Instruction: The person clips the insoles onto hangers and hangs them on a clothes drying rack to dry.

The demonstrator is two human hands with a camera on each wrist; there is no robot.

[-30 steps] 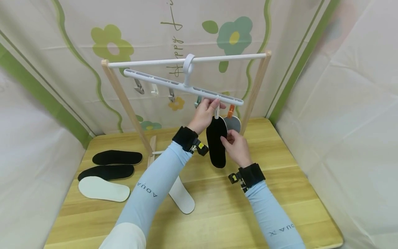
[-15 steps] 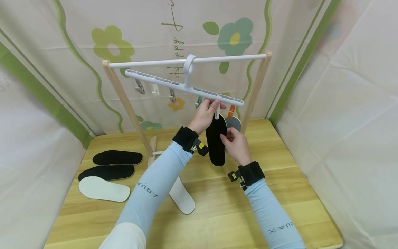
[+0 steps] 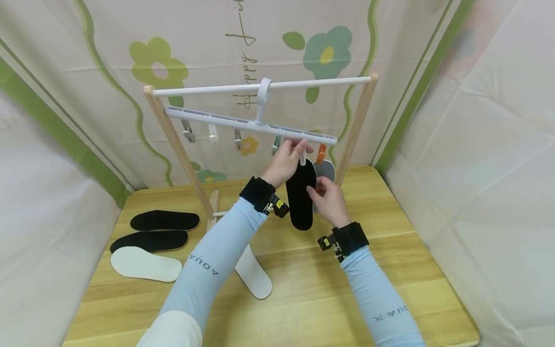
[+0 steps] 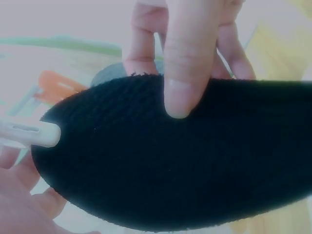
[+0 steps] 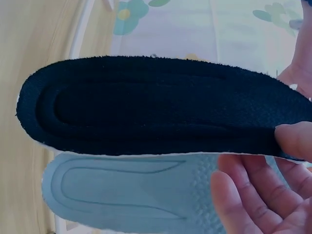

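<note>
The black insole (image 3: 300, 193) is hanging upright under the white clip hanger (image 3: 251, 123), its top at a white clip (image 3: 302, 155); since a second ago the hanger has been levelling out and the insole sitting higher, so the clipping is seemingly nearly finished; the left hand (image 3: 287, 161) is pinching that clip; the right hand (image 3: 328, 199) is pinching the insole's edge; the clip's bite is hidden behind fingers; a grey insole (image 3: 326, 169) is hanging behind, mostly covered.

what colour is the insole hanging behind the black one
Pale grey-blue insole, best seen in the right wrist view, just behind the black insole.
</note>
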